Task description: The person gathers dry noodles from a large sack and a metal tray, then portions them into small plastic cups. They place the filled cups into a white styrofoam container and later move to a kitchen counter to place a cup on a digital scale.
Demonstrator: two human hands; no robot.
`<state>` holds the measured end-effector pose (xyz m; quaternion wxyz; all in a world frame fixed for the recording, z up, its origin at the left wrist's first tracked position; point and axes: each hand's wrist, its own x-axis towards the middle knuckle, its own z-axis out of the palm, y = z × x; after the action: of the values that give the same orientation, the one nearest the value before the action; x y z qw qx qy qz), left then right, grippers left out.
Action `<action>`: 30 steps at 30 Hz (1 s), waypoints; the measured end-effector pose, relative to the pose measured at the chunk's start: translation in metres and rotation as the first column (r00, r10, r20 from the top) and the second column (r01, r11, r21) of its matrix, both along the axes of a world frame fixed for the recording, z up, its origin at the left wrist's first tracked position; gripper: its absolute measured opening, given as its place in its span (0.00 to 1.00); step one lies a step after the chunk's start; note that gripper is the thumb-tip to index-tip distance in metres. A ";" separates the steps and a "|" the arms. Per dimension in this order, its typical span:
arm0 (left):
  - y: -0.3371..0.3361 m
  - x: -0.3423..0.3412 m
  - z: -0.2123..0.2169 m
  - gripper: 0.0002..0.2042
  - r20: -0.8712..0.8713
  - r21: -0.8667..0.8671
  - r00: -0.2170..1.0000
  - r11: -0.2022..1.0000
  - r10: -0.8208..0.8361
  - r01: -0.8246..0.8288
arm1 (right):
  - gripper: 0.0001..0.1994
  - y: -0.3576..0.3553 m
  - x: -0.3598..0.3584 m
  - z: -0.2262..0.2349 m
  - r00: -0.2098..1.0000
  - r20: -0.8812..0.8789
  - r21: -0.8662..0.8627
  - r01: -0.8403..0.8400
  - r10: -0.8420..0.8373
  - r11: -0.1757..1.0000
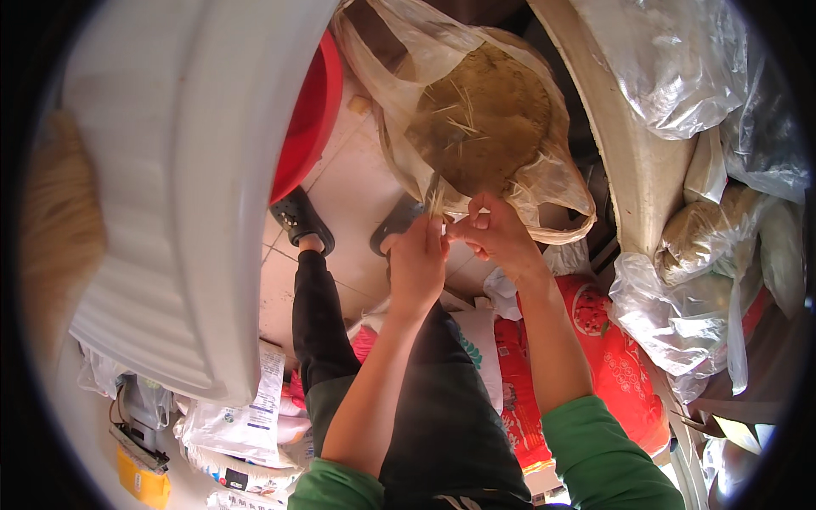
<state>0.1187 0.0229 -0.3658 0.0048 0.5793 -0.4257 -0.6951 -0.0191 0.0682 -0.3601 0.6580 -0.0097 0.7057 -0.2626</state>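
Big white plastic tub [195, 170] at left, tilted, w/ red basin [310, 110] tucked behind its rim. At right, curved white edge [629, 161] and heap of clear plastic bags [680, 76], some stuffed w/ brownish filling. Down low, red printed sack [612, 357] and white printed sacks [246, 416] piled beside legs in dark trousers; dark sandal [299, 219] on pale tiled floor [357, 178].

Centre top: thin clear plastic bag [476, 127] holding round brown cake of coarse fibrous stuff [489, 115], straw bits poking out. Hangs just above both hands, mouth edge drooping toward them.

Left hand [416, 263] closed, pinching few pale straw strands [435, 202] at bag's lower edge. Right hand [497, 234] w/ fingertips pressed together on same spot, touching left.

Handling, judged: film limp, slippery, tears easy, so best gathered in bunched fold near mouth, not pulled by single layer. Cake prob. crumbly, moderately heavy for so thin a bag; wants support from beneath. Strands light, springy, brittle; pinch close to base.
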 end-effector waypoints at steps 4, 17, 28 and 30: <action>0.002 0.004 0.003 0.10 0.059 -0.073 0.995 0.994 -0.079 0.083 | 0.13 -0.004 0.010 0.006 0.972 -0.137 -0.074 -0.201 0.190 0.977; 0.010 -0.007 -0.009 0.07 -0.086 -0.192 0.994 0.977 0.072 -0.088 | 0.11 -0.019 0.004 0.016 0.865 -0.228 -0.061 -0.470 0.446 0.881; -0.022 0.000 -0.003 0.14 -0.092 0.265 0.940 0.918 0.329 -0.296 | 0.07 -0.070 -0.052 -0.121 0.144 -0.653 0.523 -0.624 0.744 0.580; -0.023 -0.001 -0.001 0.14 -0.079 0.317 0.947 0.909 0.311 -0.272 | 0.07 -0.070 -0.050 -0.140 0.082 -0.546 0.580 -0.681 0.834 0.447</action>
<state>0.1172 -0.0002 -0.3663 0.0471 0.5846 -0.2217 -0.7790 -0.0690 -0.0017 -0.4998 0.3100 -0.4301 0.8201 0.2154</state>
